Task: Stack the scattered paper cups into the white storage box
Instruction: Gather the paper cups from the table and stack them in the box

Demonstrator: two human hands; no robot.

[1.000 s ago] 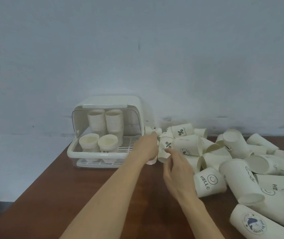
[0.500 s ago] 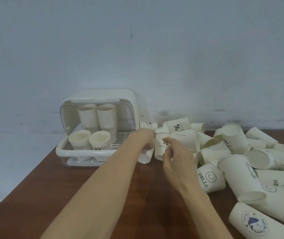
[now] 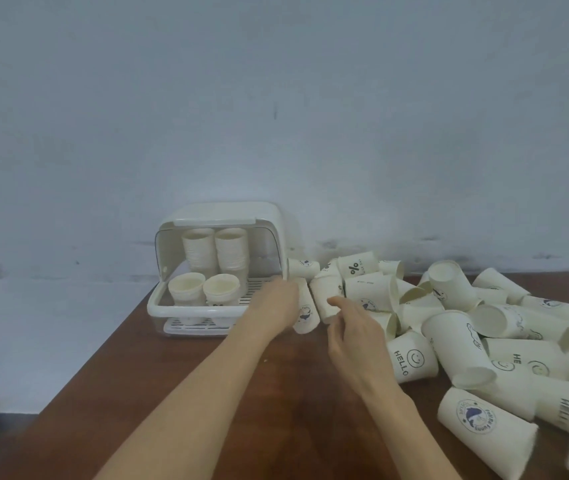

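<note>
While the left hand [image 3: 278, 303] grips a small paper cup [image 3: 305, 315] beside the white storage box [image 3: 207, 271], the right hand [image 3: 352, 329] pinches another cup [image 3: 326, 296]; scattered cups [image 3: 456, 348] lie to its right on the bench [image 3: 207, 393].

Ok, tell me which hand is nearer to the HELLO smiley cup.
Right. The right hand sits just left of the HELLO smiley cup, pinching a small cup. The left hand is farther left, by the white storage box, gripping another cup.

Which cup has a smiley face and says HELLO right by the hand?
The HELLO cup, just right of the right hand. Its whole word and smiley show; other cups nearby show a percent sign, a round blue badge, or only part of the word.
</note>
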